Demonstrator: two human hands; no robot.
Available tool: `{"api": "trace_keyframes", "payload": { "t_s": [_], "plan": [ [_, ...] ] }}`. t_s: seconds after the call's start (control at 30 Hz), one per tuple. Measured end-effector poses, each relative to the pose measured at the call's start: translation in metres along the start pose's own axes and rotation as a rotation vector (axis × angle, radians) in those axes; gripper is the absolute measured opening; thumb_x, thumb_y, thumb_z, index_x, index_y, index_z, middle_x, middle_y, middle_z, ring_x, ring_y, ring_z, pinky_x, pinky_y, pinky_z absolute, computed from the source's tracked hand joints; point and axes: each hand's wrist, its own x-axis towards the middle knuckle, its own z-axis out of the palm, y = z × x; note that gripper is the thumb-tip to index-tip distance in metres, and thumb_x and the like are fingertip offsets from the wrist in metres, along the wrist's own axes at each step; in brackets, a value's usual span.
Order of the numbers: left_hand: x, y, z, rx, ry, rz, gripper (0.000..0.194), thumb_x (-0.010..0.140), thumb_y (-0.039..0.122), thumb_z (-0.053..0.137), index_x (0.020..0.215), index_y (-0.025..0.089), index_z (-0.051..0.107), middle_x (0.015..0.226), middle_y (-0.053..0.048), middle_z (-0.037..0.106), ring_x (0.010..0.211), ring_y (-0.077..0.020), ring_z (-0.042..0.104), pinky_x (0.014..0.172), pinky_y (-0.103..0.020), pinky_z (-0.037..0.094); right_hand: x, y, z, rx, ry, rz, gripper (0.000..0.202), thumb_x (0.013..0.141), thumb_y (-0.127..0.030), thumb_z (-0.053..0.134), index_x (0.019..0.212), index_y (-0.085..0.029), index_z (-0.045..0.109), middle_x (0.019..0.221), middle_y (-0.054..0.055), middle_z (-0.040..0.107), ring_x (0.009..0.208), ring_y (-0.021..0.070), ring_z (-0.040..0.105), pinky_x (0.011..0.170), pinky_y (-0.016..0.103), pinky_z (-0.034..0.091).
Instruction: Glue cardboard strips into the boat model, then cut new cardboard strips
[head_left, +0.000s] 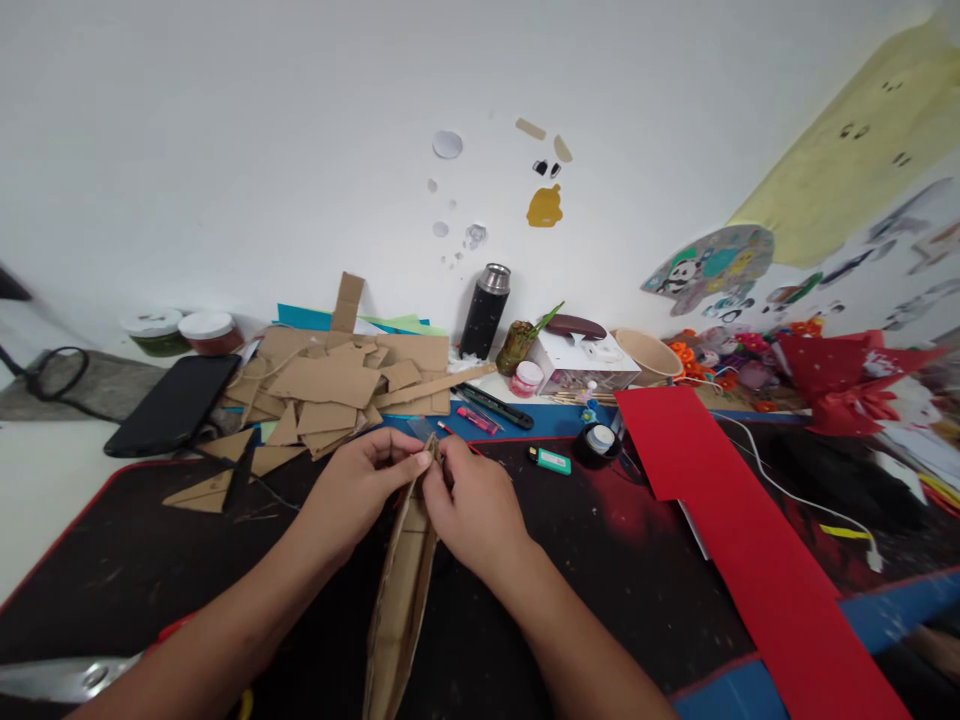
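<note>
At desk centre, on the black mat (615, 540) | long folded brown cardboard piece (401, 610) standing on edge | left hand (352, 490) and right hand (472, 505) both pinching its far tip | scrap cardboard pile (337, 385) behind, red paper sheet (720, 500) right

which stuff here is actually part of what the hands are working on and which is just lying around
In hand:
- long cardboard piece, its far tip pinched by the left hand and right hand

Lying about:
- pile of cardboard offcuts
- red paper sheet
- phone
- black flask
- green lighter
- tape roll
- utility knife
- two lidded tubs
</note>
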Motion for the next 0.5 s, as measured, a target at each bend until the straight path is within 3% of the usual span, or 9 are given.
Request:
{"api": "trace_keyframes", "payload": {
  "t_s": [0.5],
  "plan": [
    [0.0002, -0.0006, 0.0056, -0.033, 0.047, -0.076, 0.040, 0.056, 0.049, 0.096, 0.080, 0.020, 0.083, 0.081, -0.005, 0.080, 0.075, -0.0209, 0.066, 0.073, -0.031, 0.050, -0.0004, -0.0054, -0.0001, -0.086, 0.000, 0.033, 0.019, 0.110, -0.025, 0.050, 0.111, -0.018, 0.067, 0.093, 0.010, 0.083, 0.080, 0.0277, 0.079, 0.063, 0.034, 0.029]
  ]
}}
